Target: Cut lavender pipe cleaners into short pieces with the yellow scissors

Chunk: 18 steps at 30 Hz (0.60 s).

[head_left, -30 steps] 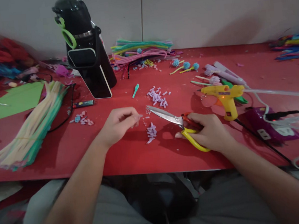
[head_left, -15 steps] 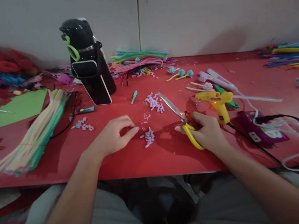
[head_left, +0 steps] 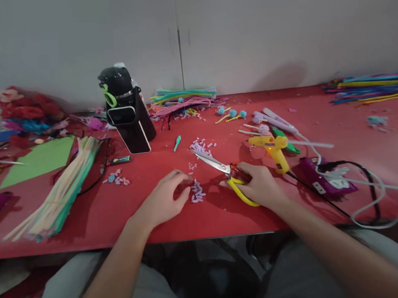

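Observation:
My right hand [head_left: 262, 183] grips scissors [head_left: 238, 192] with yellow and red handles. Their blades look closed together, and the tips point away to the left, over the near side of a pile of cut lilac pieces [head_left: 198, 145]. Beside a second, nearer pile of lilac pieces [head_left: 198, 192] is my left hand [head_left: 166, 197], its thumb and curved fingers apart with nothing seen between them. Tiny pale scraps [head_left: 192, 166] lie between the two piles. A small teal piece [head_left: 177, 143] rests farther back.
On the right are a yellow glue gun [head_left: 271, 148], a purple power strip [head_left: 320, 180] and looping cables. A black bottle in a holder [head_left: 128, 122] stands back left, near a bundle of cream and green pipe cleaners [head_left: 61, 192]. Blue pompom stems [head_left: 232, 114] lie behind.
My left hand has moved right, up to the near lilac pile, with its fingers more apart. The scissors' tips have swung left toward the far pile. The camera view has shifted.

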### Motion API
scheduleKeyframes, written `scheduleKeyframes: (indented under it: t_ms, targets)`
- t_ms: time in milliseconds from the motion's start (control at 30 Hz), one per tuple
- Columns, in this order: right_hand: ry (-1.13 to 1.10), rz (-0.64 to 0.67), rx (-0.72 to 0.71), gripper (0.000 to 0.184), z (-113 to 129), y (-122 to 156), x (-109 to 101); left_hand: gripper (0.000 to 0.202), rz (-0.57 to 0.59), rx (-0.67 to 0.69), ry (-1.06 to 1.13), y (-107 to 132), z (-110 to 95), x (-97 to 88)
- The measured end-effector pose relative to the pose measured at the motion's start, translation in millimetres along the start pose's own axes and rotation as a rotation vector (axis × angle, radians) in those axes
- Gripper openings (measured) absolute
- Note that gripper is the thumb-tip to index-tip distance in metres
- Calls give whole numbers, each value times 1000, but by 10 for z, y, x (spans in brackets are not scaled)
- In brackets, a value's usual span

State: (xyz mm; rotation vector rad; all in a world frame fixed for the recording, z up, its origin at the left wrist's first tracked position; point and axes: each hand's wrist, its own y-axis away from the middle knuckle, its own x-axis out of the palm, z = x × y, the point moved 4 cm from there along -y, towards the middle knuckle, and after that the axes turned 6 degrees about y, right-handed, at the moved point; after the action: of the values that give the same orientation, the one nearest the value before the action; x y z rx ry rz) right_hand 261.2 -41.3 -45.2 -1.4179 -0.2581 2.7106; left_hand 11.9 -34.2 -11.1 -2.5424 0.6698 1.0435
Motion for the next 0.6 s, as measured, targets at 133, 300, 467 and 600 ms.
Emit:
scheduleKeyframes:
  t_ms: [133,300,467,600]
  targets:
    - [31,-20,-7,58,86,-7,-113,30,45,72,-225,-12,-118,151]
    - [82,-28,-23,58,187,-25,-307,25,110,75,-337,39,-245,277]
    - [148,11,-60,59,201,-50,-469,27,146,91,-316,141,-291,111]
    - [209,63,-53,57,111,-25,-586,25,112,101,-271,115,-201,-175]
